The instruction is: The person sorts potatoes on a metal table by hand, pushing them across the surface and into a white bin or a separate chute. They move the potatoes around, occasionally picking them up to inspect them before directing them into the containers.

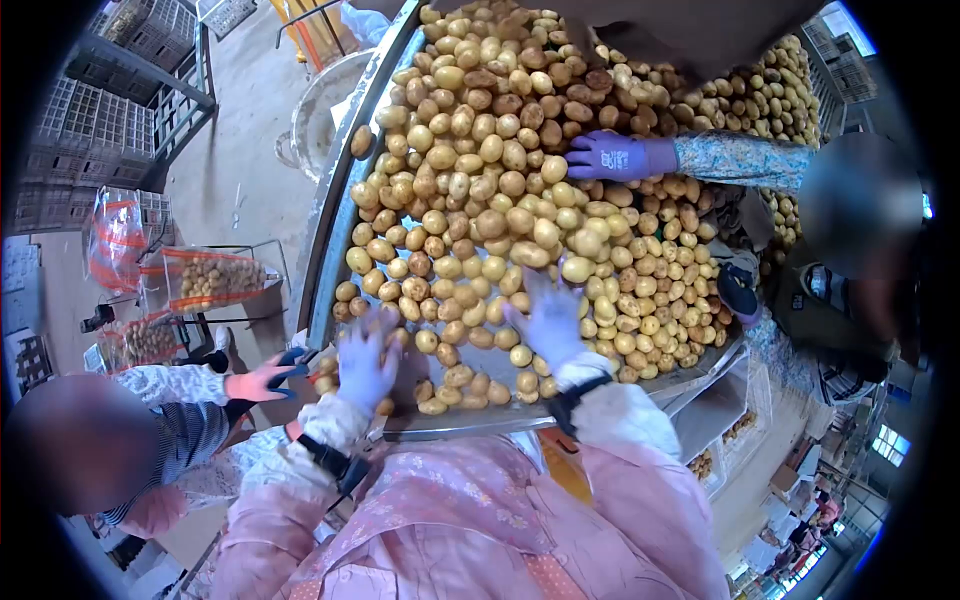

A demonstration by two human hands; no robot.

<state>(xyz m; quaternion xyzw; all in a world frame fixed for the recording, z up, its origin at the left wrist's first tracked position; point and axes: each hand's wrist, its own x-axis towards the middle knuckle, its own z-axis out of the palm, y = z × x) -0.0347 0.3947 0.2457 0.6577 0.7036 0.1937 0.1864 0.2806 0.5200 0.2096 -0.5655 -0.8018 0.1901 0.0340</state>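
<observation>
Right now, the left hand (368, 362) and right hand (551, 325) work among potatoes (490, 222), open-fingered; grasping calls for curling.

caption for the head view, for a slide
Two gloved hands, left and right, among potatoes on a metal-edged sorting table, with co-workers' gloved hands nearby.

You have two lavender-gloved hands, one left hand (368, 362) and one right hand (550, 322), and two black wrist straps (334, 462). One table (450, 432) bears far more yellow-brown round produce (492, 222) than you can count, well over a hundred pieces. Two co-workers (175, 455) are near you, and one white bucket (316, 118) and at least two filled mesh bags (212, 278) show.
</observation>
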